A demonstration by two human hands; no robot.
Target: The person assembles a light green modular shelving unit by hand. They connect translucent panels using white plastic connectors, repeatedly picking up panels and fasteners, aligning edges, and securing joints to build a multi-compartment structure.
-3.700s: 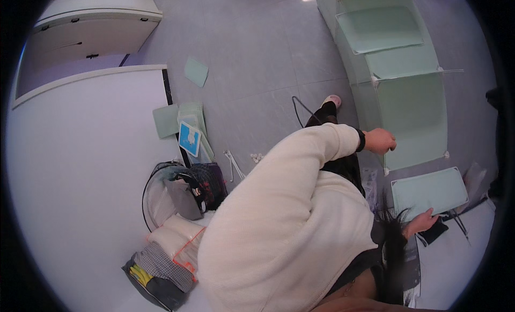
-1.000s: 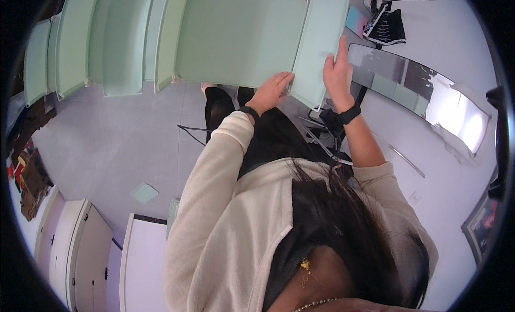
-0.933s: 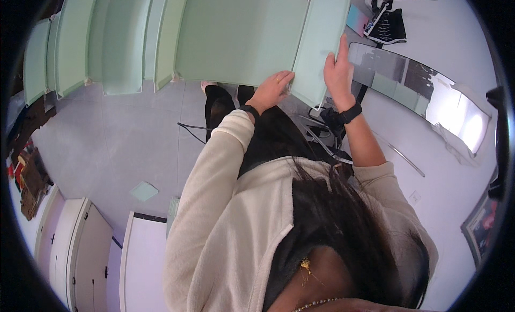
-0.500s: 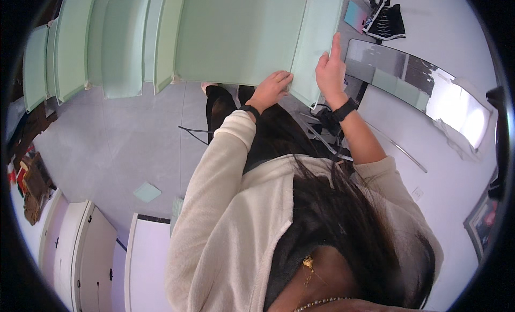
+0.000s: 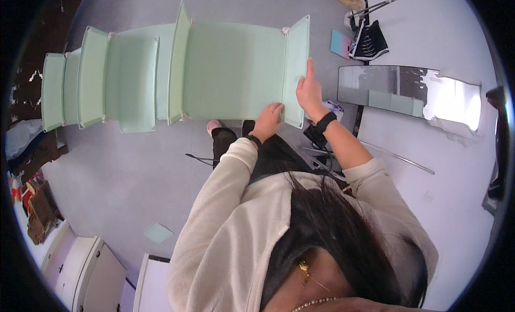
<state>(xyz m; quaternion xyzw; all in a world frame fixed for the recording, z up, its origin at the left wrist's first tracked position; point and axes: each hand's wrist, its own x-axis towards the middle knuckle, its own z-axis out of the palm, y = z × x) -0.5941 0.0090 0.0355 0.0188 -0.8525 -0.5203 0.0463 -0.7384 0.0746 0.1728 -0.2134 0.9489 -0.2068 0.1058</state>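
A long pale green folding panel unit [image 5: 233, 71], perhaps a shelf or organizer, stretches across the upper left with upright dividers and small whitish corner joints. My left hand [image 5: 268, 121] is closed over its near edge, close to the last joint on the right. The end panel [image 5: 296, 60] stands up at the right end. My right hand [image 5: 309, 95] lies against that end panel, index finger stretched along it and thumb out; its other fingers are mostly hidden. Both wrists wear black bands.
Against the white wall on the right is a long mirror [image 5: 383, 87]. Beyond it are a black lace-up shoe [image 5: 370, 41] and a blue-pink flat item [image 5: 340, 44]. A pale green sheet [image 5: 158, 232] lies on the grey floor. White cabinets [image 5: 99, 274] stand lower left.
The panel unit now sits lower in view, showing floor beyond its far edge. Both hands appear lower and the right one farther left, keeping their places at the unit's right end.
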